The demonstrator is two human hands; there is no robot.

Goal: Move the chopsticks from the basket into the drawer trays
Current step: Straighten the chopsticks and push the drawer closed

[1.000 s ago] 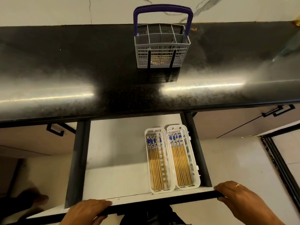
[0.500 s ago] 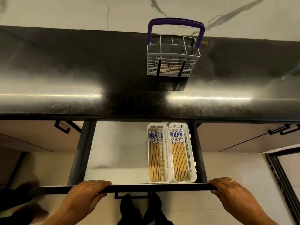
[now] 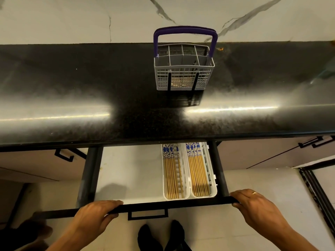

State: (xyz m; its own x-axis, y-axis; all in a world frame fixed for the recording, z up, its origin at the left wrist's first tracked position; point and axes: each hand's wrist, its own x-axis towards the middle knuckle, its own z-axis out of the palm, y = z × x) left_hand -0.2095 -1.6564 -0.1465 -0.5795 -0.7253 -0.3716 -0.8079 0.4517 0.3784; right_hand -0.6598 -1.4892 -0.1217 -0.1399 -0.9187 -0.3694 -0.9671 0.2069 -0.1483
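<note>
A grey cutlery basket [image 3: 184,77] with a purple handle stands upright on the black countertop [image 3: 90,91] near the wall; its compartments look empty from above. Below, the drawer [image 3: 130,171] stands partly out. Two white trays [image 3: 184,178] lie side by side at its right end. The left tray and the right tray each hold several wooden chopsticks [image 3: 198,174] with blue-and-white tops. My left hand [image 3: 98,213] grips the drawer's black front edge at the left. My right hand [image 3: 253,203], with a ring, grips the same edge at the right.
A black handle [image 3: 147,214] hangs under the drawer front. Closed cabinet doors with black handles [image 3: 64,155] flank the drawer. My shoes [image 3: 161,236] stand on the pale tiled floor beneath. A marble wall backs the counter.
The drawer has slid inward under the counter with both hands on its front edge; the trays' far ends now sit under the countertop lip.
</note>
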